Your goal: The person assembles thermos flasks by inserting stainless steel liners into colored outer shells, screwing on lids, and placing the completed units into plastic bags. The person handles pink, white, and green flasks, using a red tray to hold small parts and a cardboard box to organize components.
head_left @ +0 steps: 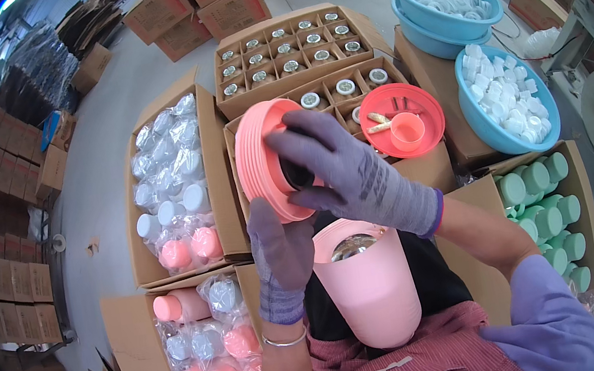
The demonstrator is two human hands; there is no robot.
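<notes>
A stack of pink ring-shaped plastic parts [257, 162] is up in front of me, tilted, its round opening facing right. My left hand [280, 253], in a grey glove, grips the stack's lower edge. My right hand [342, 155], gloved too, curls its fingers into the opening, with the thumb at the lower rim. A dark area shows inside the rings; I cannot make out what it is. On my lap a pink flask body [372, 289] leans slightly, its wide mouth up. Inside it shows a shiny silvery liner [353, 246].
Behind my right hand a pink tray [423, 107] holds a small cup [407, 130] and small sticks. Divided cartons [223, 103] of silvery liners stand ahead. Bagged flasks fill boxes [132, 233] at left; green flasks [547, 213] and blue basins [485, 130] of white parts are at right.
</notes>
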